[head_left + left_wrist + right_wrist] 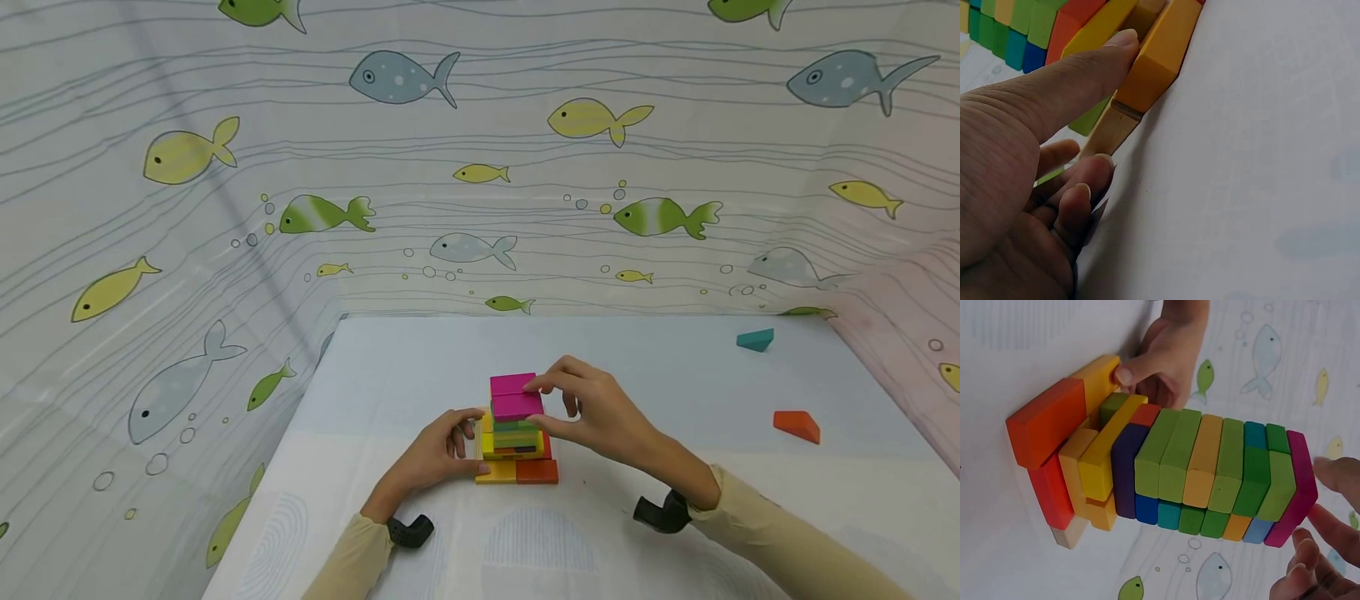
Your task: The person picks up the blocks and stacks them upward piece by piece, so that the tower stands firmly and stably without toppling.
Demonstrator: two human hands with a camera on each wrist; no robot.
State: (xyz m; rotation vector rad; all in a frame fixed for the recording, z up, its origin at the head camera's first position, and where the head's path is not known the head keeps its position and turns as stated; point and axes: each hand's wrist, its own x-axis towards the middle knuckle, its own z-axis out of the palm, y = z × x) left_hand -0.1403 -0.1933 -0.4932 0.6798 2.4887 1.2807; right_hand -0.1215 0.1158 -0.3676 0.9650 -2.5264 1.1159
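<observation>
A tower of colored wooden blocks stands on a wider base of yellow, orange and red blocks. Two magenta blocks lie side by side on top. My right hand holds the nearer one at its right end between thumb and index fingertips; the other fingers are bent beside it. My left hand is at the base's left side. Its straight thumb rests on a yellow block, while the other fingers bend loosely beside the base. Part of the base is hidden behind the tower.
A teal block lies at the table's back right, and an orange block lies nearer on the right. The white table meets a fish-print curtain at the back and sides.
</observation>
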